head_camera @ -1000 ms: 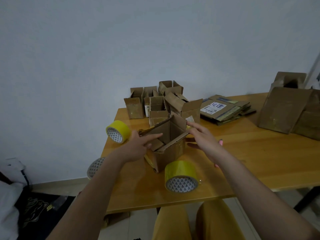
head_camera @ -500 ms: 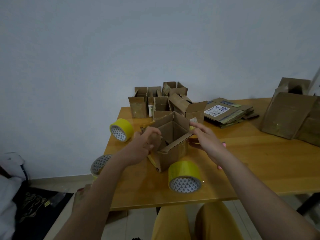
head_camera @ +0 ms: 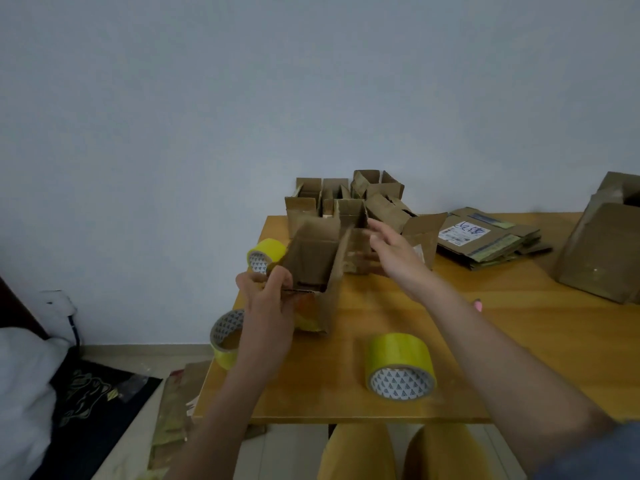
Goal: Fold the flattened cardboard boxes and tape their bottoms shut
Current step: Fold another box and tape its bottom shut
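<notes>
Currently the cardboard box (head_camera: 320, 268) is being steadied near the counter's (head_camera: 519, 341) left edge, left hand (head_camera: 268, 306) fingers pinching a flap, right hand (head_camera: 394, 254) fingers spread, probably for folding.

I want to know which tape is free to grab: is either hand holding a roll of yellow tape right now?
No: the left hand grips the cardboard box, the right hand reaches to its far side, and all three rolls lie untouched.

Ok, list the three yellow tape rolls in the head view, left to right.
Tape roll overhanging the table's left edge → tape roll beside the held box → tape roll near the front edge.
</notes>
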### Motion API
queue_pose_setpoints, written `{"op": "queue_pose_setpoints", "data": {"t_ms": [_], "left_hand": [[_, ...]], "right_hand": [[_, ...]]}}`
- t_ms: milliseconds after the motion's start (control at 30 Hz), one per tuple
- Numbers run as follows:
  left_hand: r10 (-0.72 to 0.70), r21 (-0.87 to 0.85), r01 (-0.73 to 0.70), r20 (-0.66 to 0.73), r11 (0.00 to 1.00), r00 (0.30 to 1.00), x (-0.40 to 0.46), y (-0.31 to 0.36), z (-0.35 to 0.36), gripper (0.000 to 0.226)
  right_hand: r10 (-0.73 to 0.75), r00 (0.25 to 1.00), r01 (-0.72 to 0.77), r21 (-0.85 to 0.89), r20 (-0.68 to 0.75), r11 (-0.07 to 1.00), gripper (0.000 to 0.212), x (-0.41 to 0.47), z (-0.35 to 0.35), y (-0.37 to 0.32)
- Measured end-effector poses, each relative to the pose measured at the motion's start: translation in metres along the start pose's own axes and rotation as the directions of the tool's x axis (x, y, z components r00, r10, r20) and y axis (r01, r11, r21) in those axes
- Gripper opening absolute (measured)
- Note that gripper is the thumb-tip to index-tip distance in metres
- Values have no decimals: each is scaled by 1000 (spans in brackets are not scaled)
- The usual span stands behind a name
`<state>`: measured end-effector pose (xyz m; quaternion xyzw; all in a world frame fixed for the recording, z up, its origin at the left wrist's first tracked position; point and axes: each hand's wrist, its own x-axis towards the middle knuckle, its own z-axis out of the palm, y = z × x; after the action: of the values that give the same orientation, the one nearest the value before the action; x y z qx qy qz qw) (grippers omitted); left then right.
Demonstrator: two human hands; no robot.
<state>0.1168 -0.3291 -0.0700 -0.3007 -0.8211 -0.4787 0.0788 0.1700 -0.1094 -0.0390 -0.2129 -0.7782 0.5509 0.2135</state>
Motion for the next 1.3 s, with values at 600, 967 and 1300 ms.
{"op": "queue_pose_setpoints", "data": {"t_ms": [600,967,1300], "left_hand": [[-112,72,126,-184,989,977,49,29,52,12],[-135,-146,136,16,980,991,103,13,99,72],[665,165,-727,311,666,679,71,93,131,30]], "right_hand": [[-292,950,267,-761,106,592,20,53,-22,7],[-309,928,371,-587,208,720,44,31,-51,32],[-435,745,160,-497,-506,853,30,16,-142,107]]}}
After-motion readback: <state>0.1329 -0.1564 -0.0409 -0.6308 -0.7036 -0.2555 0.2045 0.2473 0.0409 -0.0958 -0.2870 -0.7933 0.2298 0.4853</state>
